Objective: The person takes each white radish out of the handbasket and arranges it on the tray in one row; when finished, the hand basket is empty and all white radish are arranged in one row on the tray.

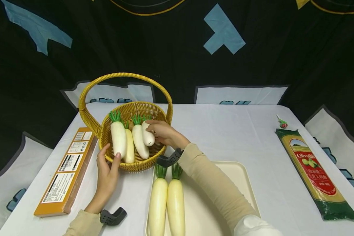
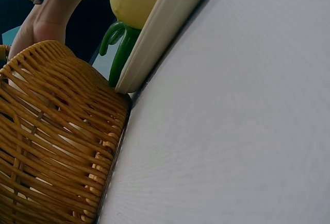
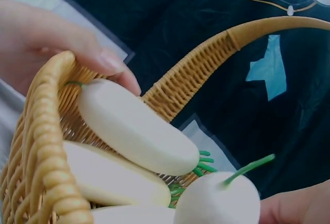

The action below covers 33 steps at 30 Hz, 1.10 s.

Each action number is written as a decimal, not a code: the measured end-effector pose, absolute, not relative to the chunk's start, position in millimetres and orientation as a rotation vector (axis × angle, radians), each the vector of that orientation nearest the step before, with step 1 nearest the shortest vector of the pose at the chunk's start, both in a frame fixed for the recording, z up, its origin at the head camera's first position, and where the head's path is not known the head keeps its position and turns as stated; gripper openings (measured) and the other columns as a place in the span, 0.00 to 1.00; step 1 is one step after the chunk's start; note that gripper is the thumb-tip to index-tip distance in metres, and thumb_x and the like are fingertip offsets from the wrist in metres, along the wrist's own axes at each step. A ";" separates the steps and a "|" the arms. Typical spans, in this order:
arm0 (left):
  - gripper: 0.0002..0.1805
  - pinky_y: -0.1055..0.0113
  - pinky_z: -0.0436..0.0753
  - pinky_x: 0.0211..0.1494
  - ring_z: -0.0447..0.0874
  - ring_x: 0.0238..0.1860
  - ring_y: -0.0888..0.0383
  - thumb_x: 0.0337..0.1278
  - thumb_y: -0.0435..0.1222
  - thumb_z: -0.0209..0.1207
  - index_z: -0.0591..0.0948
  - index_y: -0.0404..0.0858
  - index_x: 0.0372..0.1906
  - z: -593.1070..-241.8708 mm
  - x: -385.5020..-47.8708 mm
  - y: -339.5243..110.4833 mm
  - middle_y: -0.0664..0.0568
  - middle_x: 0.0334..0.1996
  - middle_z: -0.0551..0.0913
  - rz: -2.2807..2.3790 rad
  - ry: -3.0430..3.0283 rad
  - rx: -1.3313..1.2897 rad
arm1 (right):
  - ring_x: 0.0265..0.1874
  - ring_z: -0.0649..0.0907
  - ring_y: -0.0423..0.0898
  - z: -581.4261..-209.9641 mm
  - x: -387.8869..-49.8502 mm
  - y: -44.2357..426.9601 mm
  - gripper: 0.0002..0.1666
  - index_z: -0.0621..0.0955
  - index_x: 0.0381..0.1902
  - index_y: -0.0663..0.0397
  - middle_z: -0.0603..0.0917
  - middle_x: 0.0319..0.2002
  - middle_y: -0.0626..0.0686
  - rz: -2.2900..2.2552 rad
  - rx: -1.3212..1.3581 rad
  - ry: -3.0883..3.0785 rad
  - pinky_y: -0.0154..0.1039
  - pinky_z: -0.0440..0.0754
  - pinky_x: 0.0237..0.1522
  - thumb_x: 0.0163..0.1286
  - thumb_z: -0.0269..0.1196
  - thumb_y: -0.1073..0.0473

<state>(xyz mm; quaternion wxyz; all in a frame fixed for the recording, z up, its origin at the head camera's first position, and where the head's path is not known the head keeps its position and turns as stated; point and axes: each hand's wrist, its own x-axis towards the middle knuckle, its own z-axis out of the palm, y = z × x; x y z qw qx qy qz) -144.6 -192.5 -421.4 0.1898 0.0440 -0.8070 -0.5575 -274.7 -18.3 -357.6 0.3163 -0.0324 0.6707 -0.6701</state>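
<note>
A yellow wicker basket [image 1: 141, 165] with a tall hoop handle stands at the table's centre left, with several white radishes in it. My left hand [image 1: 107, 175] holds the basket's near left rim; in the right wrist view its thumb [image 3: 111, 62] lies over the rim beside a white radish [image 3: 136, 126]. On the basket's right side my right hand [image 1: 166, 134] grips a white radish [image 1: 148, 133], green leaves pointing away; its rounded tip [image 3: 219, 201] faces the right wrist camera. The left wrist view shows mainly the basket's woven outside [image 2: 56, 136].
Two pale yellow-white radishes [image 1: 176, 206] lie along the left side of a cream tray [image 1: 247, 183], below my right forearm. An orange box [image 1: 65, 173] lies left of the basket. At the far right are a green pasta bag [image 1: 315, 173] and a small red-green item [image 1: 282, 124].
</note>
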 end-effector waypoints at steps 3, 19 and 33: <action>0.29 0.55 0.53 0.62 0.46 0.66 0.49 0.64 0.37 0.46 0.53 0.38 0.67 -420.6 -144.3 -191.8 0.40 0.66 0.50 -1.556 -2.278 0.128 | 0.40 0.74 0.46 -358.2 -275.5 -17.1 0.29 0.64 0.66 0.44 0.69 0.54 0.51 -1.805 -0.071 1.702 0.44 0.75 0.42 0.67 0.50 0.62; 0.28 0.63 0.56 0.54 0.50 0.63 0.50 0.64 0.39 0.46 0.54 0.41 0.67 -423.8 -144.7 -191.9 0.42 0.66 0.52 -1.540 -2.269 0.125 | 0.42 0.72 0.43 -344.9 -252.8 8.8 0.28 0.64 0.65 0.42 0.67 0.61 0.53 -1.932 -0.192 1.488 0.39 0.75 0.40 0.67 0.49 0.63; 0.29 0.55 0.57 0.56 0.50 0.63 0.48 0.64 0.40 0.46 0.52 0.42 0.68 -422.0 -141.6 -193.9 0.40 0.67 0.49 -1.543 -2.291 0.131 | 0.43 0.76 0.44 -325.3 -185.5 88.0 0.27 0.65 0.60 0.47 0.70 0.49 0.53 -1.890 -0.488 1.556 0.41 0.74 0.48 0.62 0.55 0.65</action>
